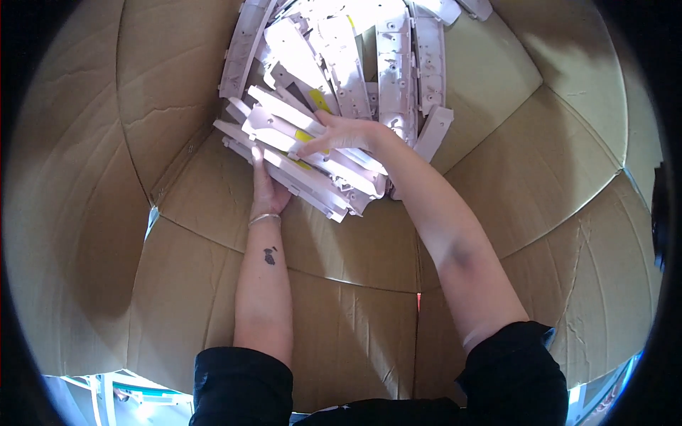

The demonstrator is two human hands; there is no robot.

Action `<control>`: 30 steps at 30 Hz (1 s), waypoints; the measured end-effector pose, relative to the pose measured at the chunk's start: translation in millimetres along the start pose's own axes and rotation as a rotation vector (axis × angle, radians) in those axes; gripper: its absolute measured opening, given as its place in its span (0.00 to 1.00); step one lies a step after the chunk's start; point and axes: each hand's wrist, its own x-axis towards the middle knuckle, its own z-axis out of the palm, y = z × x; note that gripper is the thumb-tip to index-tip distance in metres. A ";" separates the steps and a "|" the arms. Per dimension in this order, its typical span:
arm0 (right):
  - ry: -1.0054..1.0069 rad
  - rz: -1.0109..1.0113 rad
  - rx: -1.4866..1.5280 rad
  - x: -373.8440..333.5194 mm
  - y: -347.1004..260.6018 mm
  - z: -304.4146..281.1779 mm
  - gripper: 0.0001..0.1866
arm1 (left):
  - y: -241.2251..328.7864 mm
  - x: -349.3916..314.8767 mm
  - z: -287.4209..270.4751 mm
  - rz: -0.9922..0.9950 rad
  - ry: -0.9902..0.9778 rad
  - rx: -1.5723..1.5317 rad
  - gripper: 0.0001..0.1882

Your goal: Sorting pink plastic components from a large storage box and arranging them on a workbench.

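Note:
A stack of long white plastic parts (305, 170), some with yellow labels, lies aslant between my two hands. From below and the left, my left hand (268, 190) grips the stack, its thumb up against the nearest parts and its other fingers hidden underneath. My right hand (341, 135) reaches over from the right, thumb and fingers closed on the upper parts beside a yellow label. Just beyond, more white plastic parts (343, 67) of the same sort lie lengthwise, side by side; bright light washes out their far ends.
Tall brown cardboard walls (71, 163) of a large box surround my arms, with creased panels and a near wall (341, 334) below. One white part (433, 133) leans at the right of the pile. Light shows through gaps at the panel corners.

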 end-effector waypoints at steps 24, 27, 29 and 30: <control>0.323 -0.233 0.047 -112.0 -16.9 42.6 0.60 | 35.6 -38.2 0.1 0.279 -0.309 0.110 0.30; 0.497 -0.350 -0.105 -150.2 -29.7 51.4 0.62 | 38.3 -62.5 24.5 0.375 -0.448 0.040 0.33; 0.491 -0.342 -0.097 -210.9 -48.7 56.5 0.61 | 43.1 -96.1 34.3 0.294 -0.505 0.088 0.31; 0.513 -0.372 -0.036 -243.2 -51.3 63.2 0.59 | 40.4 -126.9 54.3 0.357 -0.410 0.122 0.29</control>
